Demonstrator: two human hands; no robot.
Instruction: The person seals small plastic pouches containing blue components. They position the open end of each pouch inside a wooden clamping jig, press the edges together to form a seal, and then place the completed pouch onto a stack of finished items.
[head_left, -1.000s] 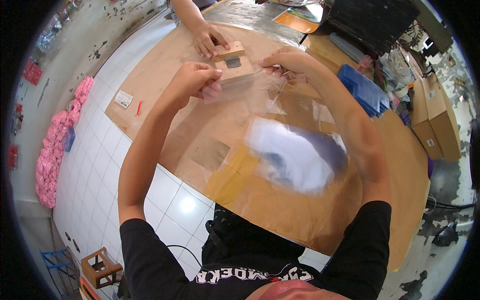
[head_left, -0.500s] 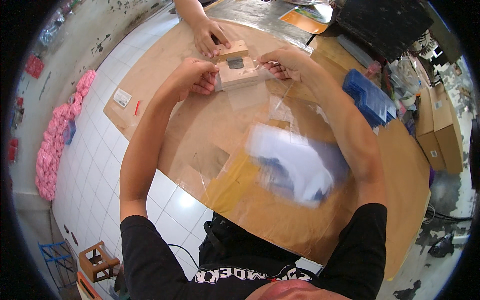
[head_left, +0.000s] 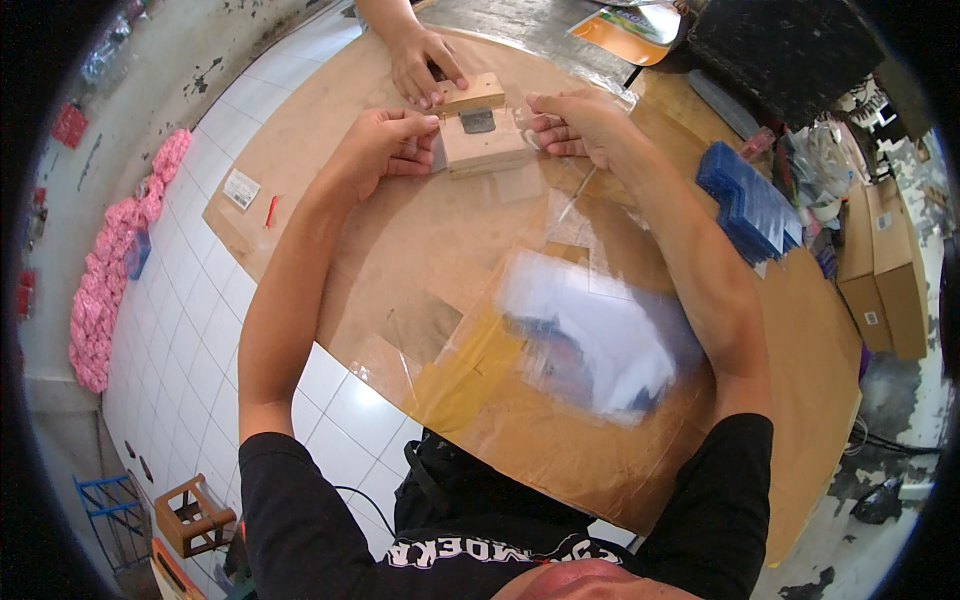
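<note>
Worktable (head_left: 400, 250) covered in creased brown sheet, patched with glossy tape, above a white tiled floor (head_left: 190, 310). Over the last second both hands have advanced toward the far side of the wooden block (head_left: 488, 155); left hand (head_left: 390, 150) now just beside its left edge, right hand (head_left: 585, 125) just off its right. Judged effect: clear film (head_left: 512, 185) brought nearer the raised bar (head_left: 472, 93). Thumb and fingers of each hand pinched together, apparently on the film's edges; film faint, contact hard to see. Co-worker's hand (head_left: 425, 65) keeps its fingertips on the bar. Block: pale bare wood, squared, at the table's far part, with a dark grey flat plate (head_left: 479, 121) on top. Nearer: blurred white-and-blue plastic stack (head_left: 610, 335). Right: blue translucent sheets (head_left: 745, 205), stacked, outline notched.
</note>
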